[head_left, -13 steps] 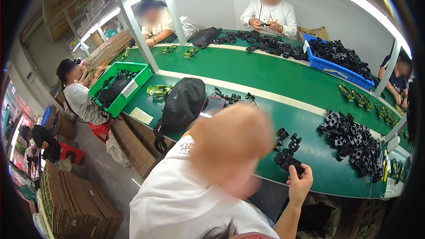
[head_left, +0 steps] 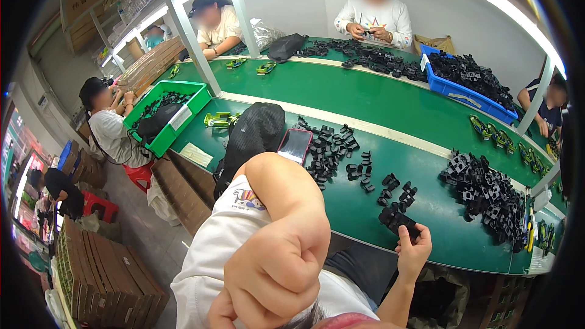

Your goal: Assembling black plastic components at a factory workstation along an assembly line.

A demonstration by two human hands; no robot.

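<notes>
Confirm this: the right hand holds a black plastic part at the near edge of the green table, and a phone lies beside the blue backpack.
One detail is off. The head view shows the phone lying beside a black backpack, not a blue one. The right hand does hold a black plastic part at the near edge of the green table.

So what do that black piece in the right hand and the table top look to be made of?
Black piece: likely moulded plastic, dull matte, blocky edges like the loose ones nearby. Table top: looks like a smooth green mat, faint sheen under the lights; exact material unclear.
</notes>
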